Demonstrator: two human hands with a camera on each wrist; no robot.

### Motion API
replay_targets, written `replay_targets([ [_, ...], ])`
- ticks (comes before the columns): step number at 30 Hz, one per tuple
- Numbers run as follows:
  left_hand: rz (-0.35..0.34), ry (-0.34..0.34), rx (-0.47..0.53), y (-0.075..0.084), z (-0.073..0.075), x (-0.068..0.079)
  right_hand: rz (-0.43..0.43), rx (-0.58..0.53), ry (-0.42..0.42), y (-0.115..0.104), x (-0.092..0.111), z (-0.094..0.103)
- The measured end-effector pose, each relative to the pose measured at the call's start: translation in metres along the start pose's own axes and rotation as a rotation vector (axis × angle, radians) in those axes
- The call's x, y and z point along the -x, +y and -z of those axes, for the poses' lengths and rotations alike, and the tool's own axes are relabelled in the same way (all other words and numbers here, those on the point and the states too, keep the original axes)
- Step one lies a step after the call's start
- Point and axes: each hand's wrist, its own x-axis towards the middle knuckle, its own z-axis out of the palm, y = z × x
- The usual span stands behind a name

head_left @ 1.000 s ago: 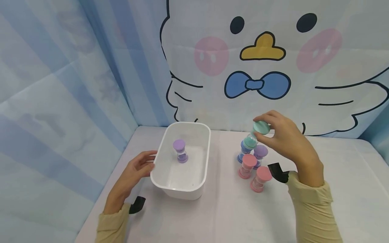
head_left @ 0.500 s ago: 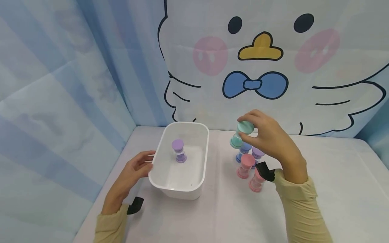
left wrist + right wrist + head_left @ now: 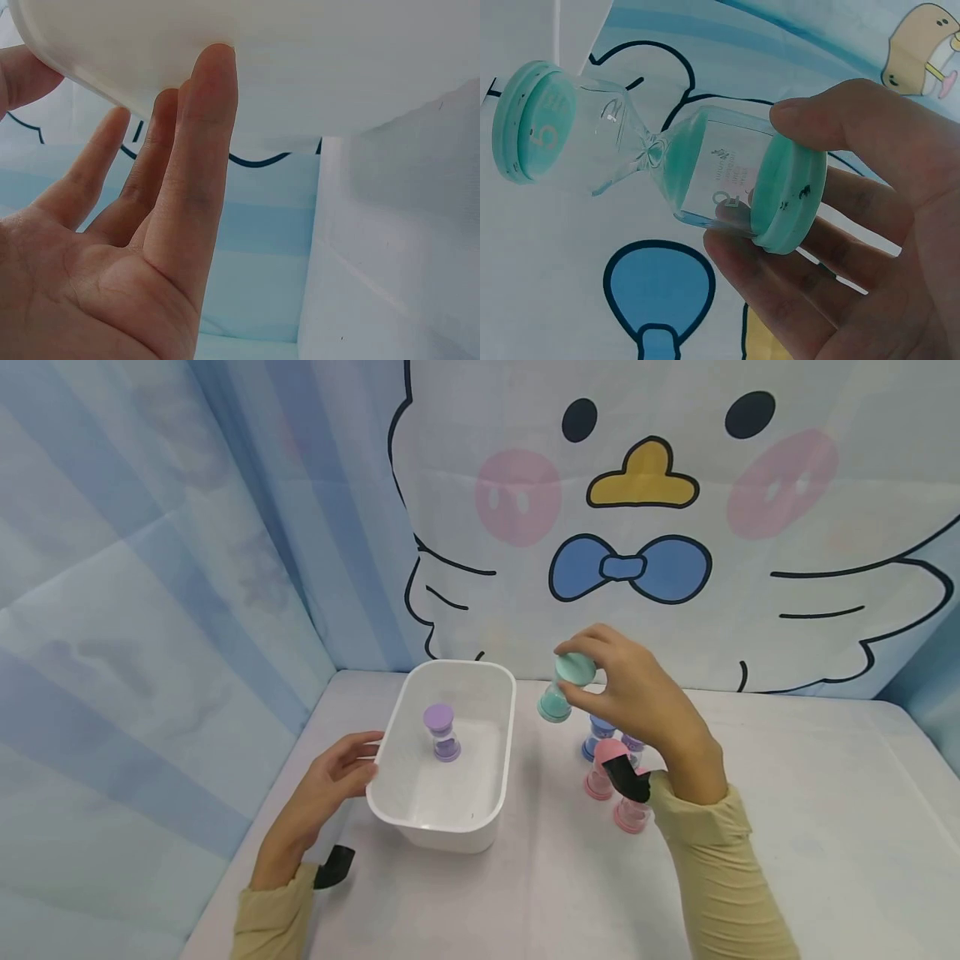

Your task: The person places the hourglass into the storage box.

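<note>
In the head view my right hand [image 3: 626,693] grips a mint-green sand timer [image 3: 555,705] by its upper cap, above the table and tilted. The right wrist view shows thumb and fingers around one cap of this timer [image 3: 727,165], the other cap marked 5 pointing away. My left hand [image 3: 330,785] is at the left side of a white plastic bin [image 3: 457,837]. In the left wrist view, nearly straight fingers [image 3: 191,165] touch the bin's outer wall [image 3: 322,67]. A purple sand timer [image 3: 442,733] stands inside the bin.
Right of the bin, under and beside my right forearm, stand two pink sand timers [image 3: 597,785] [image 3: 632,817], a blue one [image 3: 596,739] and a purple one [image 3: 633,746], partly hidden. A printed curtain [image 3: 630,635] hangs behind the white table [image 3: 840,827].
My right hand has carried the mint-green sand timer left, away from the group of timers and toward the bin. My left hand and the bin have stayed in place.
</note>
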Motion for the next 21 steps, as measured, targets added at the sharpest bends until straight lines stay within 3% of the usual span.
replay_targets([
  [21,0.0,-0.002,0.006,-0.002,0.0,-0.001,0.069,-0.014,0.009,-0.026,-0.021,-0.017],
])
